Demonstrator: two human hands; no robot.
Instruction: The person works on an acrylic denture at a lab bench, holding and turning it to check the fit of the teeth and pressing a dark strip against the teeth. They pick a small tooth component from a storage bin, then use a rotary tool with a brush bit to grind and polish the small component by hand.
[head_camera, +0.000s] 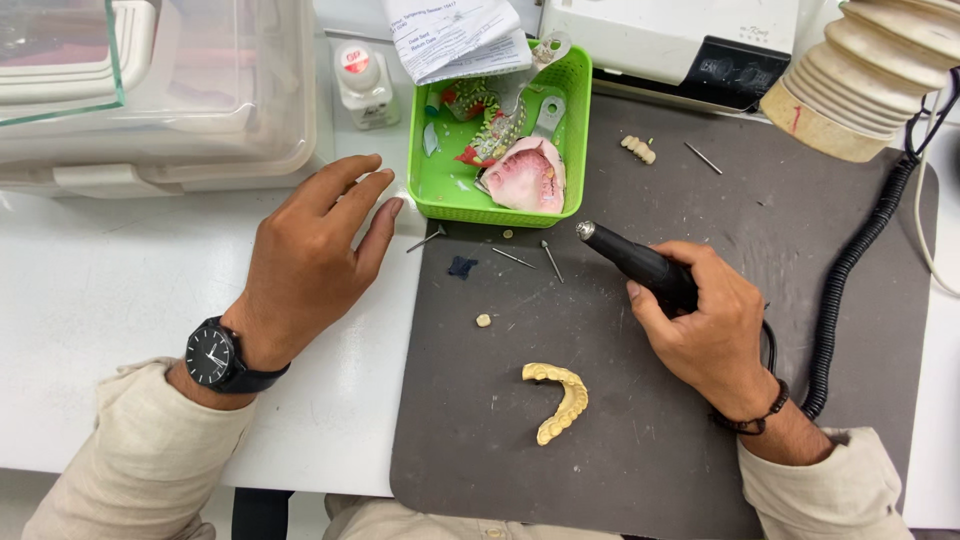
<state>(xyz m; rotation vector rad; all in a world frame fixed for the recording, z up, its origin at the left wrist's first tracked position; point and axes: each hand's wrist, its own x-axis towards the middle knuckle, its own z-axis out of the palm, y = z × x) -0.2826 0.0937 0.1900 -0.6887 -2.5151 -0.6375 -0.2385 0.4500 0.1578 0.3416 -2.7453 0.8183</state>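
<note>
Handpiece (640, 265) is gripped in R hand (710, 335), center-right, tip aimed upper left. Arch (560, 400) is laid free on mat (680, 440), lower center, just below-left of R hand, nearer it. L hand (310, 265) is rested flat, fingers loosely together, holding nothing, by basket (430, 190).

Black handpiece (640, 265) tilted, metal tip up-left, above grey mat (700, 420).

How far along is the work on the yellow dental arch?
Done: the yellow dental arch lies shaped on the grey mat. In hand: the right hand grips a black handpiece; the left hand rests flat. Left: no tool touches the arch.
</note>
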